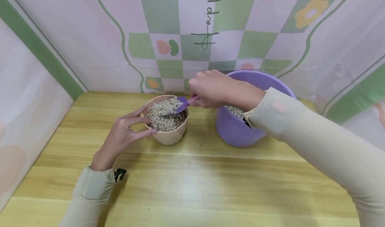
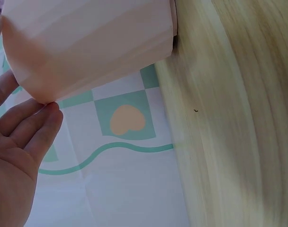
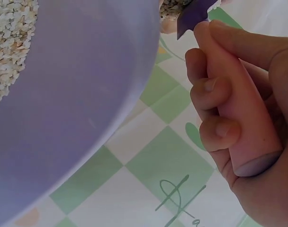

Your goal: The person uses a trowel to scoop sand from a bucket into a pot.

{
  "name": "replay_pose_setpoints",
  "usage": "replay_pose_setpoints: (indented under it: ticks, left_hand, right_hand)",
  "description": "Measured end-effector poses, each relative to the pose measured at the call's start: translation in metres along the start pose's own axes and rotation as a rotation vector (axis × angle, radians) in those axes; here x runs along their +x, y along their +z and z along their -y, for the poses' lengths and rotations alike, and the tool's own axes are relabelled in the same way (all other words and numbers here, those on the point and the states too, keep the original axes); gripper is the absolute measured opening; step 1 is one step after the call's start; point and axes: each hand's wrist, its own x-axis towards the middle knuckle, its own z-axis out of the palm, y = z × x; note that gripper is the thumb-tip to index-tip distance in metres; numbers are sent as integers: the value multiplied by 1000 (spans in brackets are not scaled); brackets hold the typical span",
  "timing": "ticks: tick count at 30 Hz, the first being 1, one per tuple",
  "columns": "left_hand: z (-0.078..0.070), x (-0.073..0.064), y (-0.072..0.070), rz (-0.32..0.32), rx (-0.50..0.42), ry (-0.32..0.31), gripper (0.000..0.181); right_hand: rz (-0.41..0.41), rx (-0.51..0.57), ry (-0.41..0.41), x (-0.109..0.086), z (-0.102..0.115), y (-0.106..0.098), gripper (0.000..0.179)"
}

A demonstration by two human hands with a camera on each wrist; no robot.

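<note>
My right hand [image 1: 209, 90] grips the pink handle [image 3: 243, 113] of a small garden trowel, its fingers wrapped round it. The trowel's purple blade [image 1: 182, 105] lies over the peach flower pot [image 1: 170, 138], among pale gritty granules [image 1: 163, 115]. Some darker material shows at the pot's right inner side. My left hand [image 1: 121, 135] holds the pot at its left, with the thumb at the front rim and the fingers along the side. In the left wrist view the fingertips [image 2: 51, 111] touch the pot's faceted wall.
A purple bucket [image 1: 237, 133] with similar granules [image 3: 9, 42] stands to the right, under my right forearm. A few dark crumbs [image 1: 201, 150] lie on the wooden table [image 1: 192, 187]. A patterned cloth [image 1: 162, 16] hangs behind the table.
</note>
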Motion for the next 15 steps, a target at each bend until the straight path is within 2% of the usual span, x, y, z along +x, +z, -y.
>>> replay_pose_setpoints:
  ticks: [8, 15]
  left_hand:
    - [2, 1, 1, -8, 10, 22, 27]
    - [4, 0, 2, -11, 6, 35, 26]
  right_hand:
    - [1, -32, -9, -6, 4, -1, 43]
    - [44, -81, 2, -9, 6, -8, 32]
